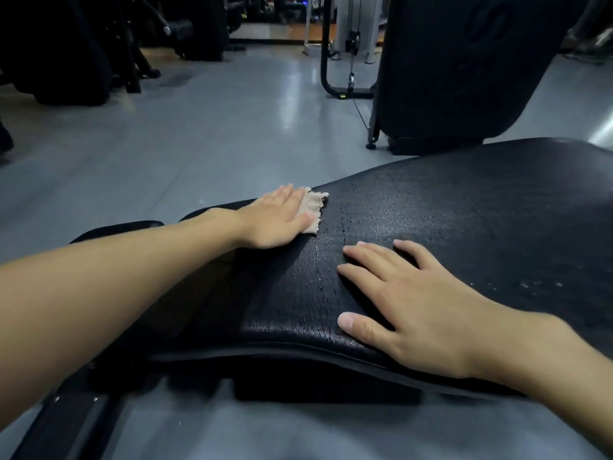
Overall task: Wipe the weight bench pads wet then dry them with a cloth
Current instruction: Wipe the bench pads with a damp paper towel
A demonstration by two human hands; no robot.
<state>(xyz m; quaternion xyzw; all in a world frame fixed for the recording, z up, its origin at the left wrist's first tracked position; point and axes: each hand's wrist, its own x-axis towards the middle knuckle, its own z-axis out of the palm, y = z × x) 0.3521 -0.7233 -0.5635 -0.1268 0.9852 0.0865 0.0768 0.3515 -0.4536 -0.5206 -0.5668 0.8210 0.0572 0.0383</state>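
A black textured bench pad [464, 227] fills the middle and right of the view, glistening with wet streaks near its centre. My left hand [275, 220] lies flat at the pad's far left edge, pressing a small beige cloth [313, 207] against it; only the cloth's frayed right side shows past my fingers. My right hand [408, 303] rests palm down on the near part of the pad, fingers spread, holding nothing. A second, upright black pad [464, 61] stands behind at the upper right.
Grey gym floor [199, 127] stretches to the left and beyond. The bench's black frame [69, 423] runs at the lower left. A cable machine with a curved black bar [326, 61] stands at the back, and dark equipment [66, 44] crowds the upper left.
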